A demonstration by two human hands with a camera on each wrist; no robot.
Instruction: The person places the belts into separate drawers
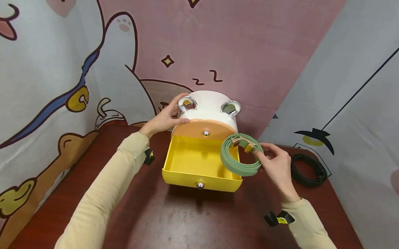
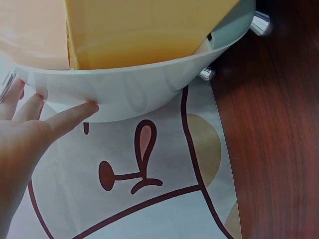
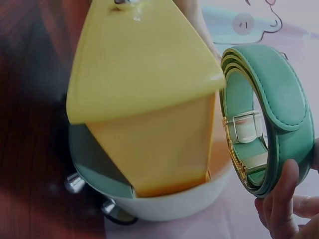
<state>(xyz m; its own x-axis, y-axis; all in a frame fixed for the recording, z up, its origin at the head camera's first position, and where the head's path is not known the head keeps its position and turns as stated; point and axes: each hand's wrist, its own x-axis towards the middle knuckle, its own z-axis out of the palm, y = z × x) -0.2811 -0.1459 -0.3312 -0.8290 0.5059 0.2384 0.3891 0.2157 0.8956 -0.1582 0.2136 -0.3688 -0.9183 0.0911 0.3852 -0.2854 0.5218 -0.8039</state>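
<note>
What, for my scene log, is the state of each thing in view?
Yellow drawer, pulled open
Orange upper drawer, closed
White cabinet, standing on the table
Green belt, coiled, held up
Black belt, coiled, lying on the table
Left hand, touching the cabinet's side
Right hand, pinching the green belt

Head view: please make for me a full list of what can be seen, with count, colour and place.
Coiled belt: 1, green, in the right hand, over the drawer's right side
Drawer: 1, yellow, pulled out
Cabinet: 1, white, behind the drawer's front
Panel: 1, light orange, above the drawer
Knobs: 2, silver, on panel and drawer
Ring-like parts: 2, silver, on the cabinet
Second coiled belt: 1, black, on the table's right
Table: 1, red-brown, underneath
Cartoon backdrop: pink and white, behind and at the sides
Wrist devices: 2, black, at the wrists
Sleeves: 2, cream, on the arms
Hands: 2; left hand on the cabinet's left side, right hand at the green belt
</note>
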